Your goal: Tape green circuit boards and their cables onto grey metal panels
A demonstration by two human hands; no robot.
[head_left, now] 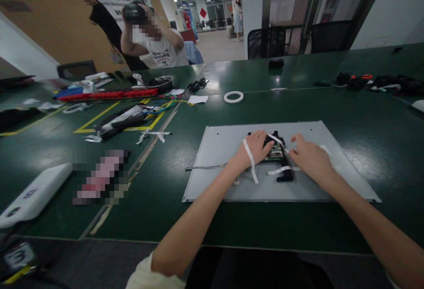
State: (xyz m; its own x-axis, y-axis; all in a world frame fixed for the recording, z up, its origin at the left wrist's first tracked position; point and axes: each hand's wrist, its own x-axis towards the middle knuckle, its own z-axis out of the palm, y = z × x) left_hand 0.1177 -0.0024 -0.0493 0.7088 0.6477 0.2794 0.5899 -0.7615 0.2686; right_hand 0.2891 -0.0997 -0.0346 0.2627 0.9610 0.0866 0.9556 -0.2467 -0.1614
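A thin grey panel lies flat on the green table. On it sits a green circuit board with a black bracket around it. My left hand rests flat over the board's left part, fingers extended, hiding what is beneath. One white tape strip runs over the back of this hand. Another tape strip stretches from near my left fingers toward my right thumb. Just right of the bracket is my right hand, with index finger and thumb apart. A lower tape strip crosses the bracket.
A thin cable leaves the panel's left side. Beyond the panel lies a white tape roll. To the left are a phone-like object, a white device and cluttered cables. Across the table, a person wears a headset.
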